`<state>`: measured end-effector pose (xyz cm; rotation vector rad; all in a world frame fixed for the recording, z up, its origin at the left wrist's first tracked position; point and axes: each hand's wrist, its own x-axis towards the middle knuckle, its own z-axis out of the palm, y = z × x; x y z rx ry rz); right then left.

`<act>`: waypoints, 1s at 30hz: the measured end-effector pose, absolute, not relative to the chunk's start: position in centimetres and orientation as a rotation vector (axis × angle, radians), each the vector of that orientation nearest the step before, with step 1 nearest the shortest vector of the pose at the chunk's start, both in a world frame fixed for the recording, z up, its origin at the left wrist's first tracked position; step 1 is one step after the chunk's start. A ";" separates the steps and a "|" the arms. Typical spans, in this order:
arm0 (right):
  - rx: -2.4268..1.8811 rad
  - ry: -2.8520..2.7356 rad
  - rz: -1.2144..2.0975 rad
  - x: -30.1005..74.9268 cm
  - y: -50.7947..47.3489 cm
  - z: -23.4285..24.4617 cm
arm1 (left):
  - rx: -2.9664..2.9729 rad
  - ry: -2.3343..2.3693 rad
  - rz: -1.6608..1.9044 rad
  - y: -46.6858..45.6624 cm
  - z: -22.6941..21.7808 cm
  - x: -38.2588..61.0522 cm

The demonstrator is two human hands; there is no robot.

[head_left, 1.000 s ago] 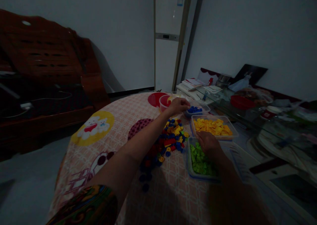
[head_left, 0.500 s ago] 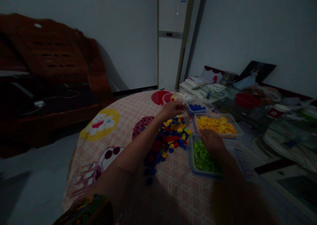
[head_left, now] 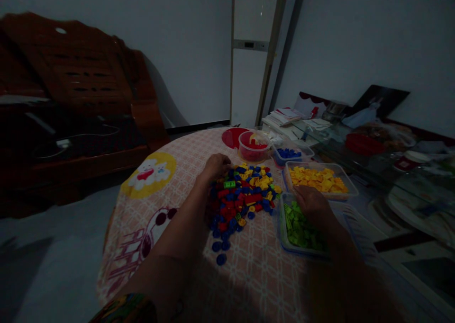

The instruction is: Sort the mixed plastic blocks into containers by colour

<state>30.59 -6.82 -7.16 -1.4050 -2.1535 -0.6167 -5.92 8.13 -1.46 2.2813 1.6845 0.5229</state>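
My left hand (head_left: pixel 216 165) is at the far left edge of a mixed pile of toy building bricks (head_left: pixel 245 195), in red, blue, yellow and green. Its fingers bend toward the bricks; their tips are too dark to make out. Over the back of a clear box of green bricks (head_left: pixel 298 228) hangs my right hand (head_left: pixel 313 202), fingers closed together. Whatever they may hold is hidden. Just beyond those fingertips stands a box of yellow bricks (head_left: pixel 320 178). A round tub of red bricks (head_left: pixel 254 147) and a box of blue bricks (head_left: pixel 288 153) stand behind the pile.
A patterned cloth covers the round table (head_left: pixel 263 275). To the right is a glass-topped table (head_left: pixel 337 138) with papers, a red dish and a cup (head_left: pixel 410 161). A wooden bench (head_left: pixel 88 86) stands at the left, and a tall white appliance (head_left: pixel 249 81) at the back.
My left hand has moved from above the red-brick tub, left and toward me, to the edge of the pile. My right hand stays over the green-brick box. The view has shifted slightly.
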 end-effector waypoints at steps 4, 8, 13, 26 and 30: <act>-1.424 -2.184 -0.593 30.6 -6.7 -7.0 | 2.159 1.686 0.592 8.2 -1.1 -8.3; -1.380 -2.203 -0.619 30.7 -6.8 -6.9 | 2.068 1.672 0.516 8.1 -1.0 -9.2; -1.379 -2.178 -0.668 30.5 -6.9 -6.8 | 2.041 1.526 0.472 7.8 -1.1 -8.7; -1.442 -2.237 -0.559 31.0 -6.9 -6.6 | 2.000 1.483 0.130 7.7 -1.5 -12.1; -1.424 -2.225 -0.543 30.8 -7.0 -6.7 | 1.954 1.385 0.110 7.6 -1.7 -12.5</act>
